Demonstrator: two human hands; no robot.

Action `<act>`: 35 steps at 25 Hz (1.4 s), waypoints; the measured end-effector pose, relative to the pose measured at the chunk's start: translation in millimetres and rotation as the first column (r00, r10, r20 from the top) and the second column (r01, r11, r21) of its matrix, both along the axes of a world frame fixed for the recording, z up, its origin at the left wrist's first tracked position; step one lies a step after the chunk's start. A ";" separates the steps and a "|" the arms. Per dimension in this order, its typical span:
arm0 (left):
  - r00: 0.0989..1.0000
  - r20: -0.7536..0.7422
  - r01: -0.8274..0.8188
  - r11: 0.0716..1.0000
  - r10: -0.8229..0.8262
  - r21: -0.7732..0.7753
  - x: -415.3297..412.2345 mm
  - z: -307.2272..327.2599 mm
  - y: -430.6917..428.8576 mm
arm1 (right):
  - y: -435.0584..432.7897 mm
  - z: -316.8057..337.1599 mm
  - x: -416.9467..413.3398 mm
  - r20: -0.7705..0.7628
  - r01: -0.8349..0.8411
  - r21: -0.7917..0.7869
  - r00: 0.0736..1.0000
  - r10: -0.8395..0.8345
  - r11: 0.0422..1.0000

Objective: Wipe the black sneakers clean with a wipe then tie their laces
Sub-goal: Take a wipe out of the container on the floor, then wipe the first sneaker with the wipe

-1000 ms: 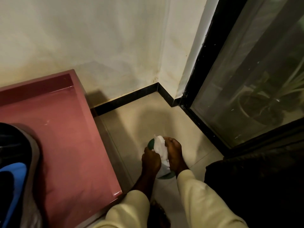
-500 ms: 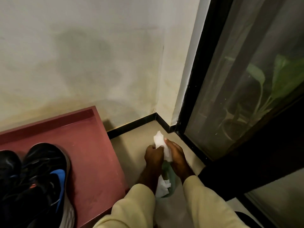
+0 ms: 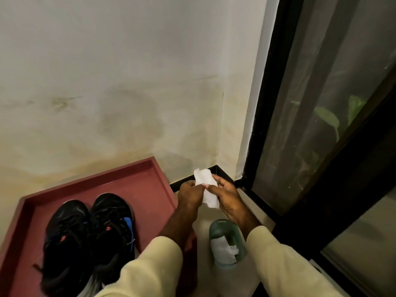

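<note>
A white wipe (image 3: 205,187) is held up between both hands above the floor. My left hand (image 3: 189,194) pinches its left edge and my right hand (image 3: 228,197) grips its right side. Two black sneakers stand side by side on a red tray (image 3: 150,185): the left sneaker (image 3: 66,232) and the right sneaker (image 3: 112,228), which has blue panels and loose laces. Both hands are to the right of the sneakers, off the tray.
A green wipe pack (image 3: 226,243) with a white wipe poking out lies on the tiled floor below my hands. A stained wall stands behind the tray. A black-framed glass door (image 3: 317,125) closes off the right side.
Both hands have lifted the wipe up and away from the green pack, which now lies exposed on the floor. The view has swung so both sneakers show.
</note>
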State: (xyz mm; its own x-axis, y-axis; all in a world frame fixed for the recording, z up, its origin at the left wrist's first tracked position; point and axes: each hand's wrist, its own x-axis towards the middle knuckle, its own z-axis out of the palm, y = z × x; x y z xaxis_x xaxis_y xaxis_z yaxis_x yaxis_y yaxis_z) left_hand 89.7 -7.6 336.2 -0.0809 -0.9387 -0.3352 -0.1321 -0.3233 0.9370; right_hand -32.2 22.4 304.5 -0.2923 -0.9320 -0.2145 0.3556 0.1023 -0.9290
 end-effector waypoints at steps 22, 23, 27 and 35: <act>0.320 0.849 0.367 0.881 -0.420 0.298 242.9 83.8 51.2 | 8.2 49.9 144.7 -0.124 -0.258 0.098 0.955 0.269 0.961; 0.283 0.858 0.369 0.874 -0.429 0.315 240.3 77.4 55.5 | 8.9 47.2 146.9 -0.115 -0.255 0.118 0.957 0.268 0.960; 0.195 0.906 0.358 0.887 -0.377 0.292 220.8 67.0 58.9 | 8.2 46.5 150.8 -0.128 -0.248 0.132 0.956 0.265 0.960; 0.301 0.906 0.342 0.920 -0.298 0.189 202.2 38.3 56.5 | -4.5 51.8 162.7 -0.215 -0.212 0.113 0.948 0.233 0.971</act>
State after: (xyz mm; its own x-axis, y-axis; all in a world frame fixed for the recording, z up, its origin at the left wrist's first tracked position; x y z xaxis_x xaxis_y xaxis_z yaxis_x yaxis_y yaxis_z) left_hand 291.9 48.8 374.6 -0.0470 -0.9246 -0.3780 -0.9845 -0.0211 0.1743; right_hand 130.5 17.9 356.3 -0.1299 -0.9593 -0.2508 0.0969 0.2394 -0.9661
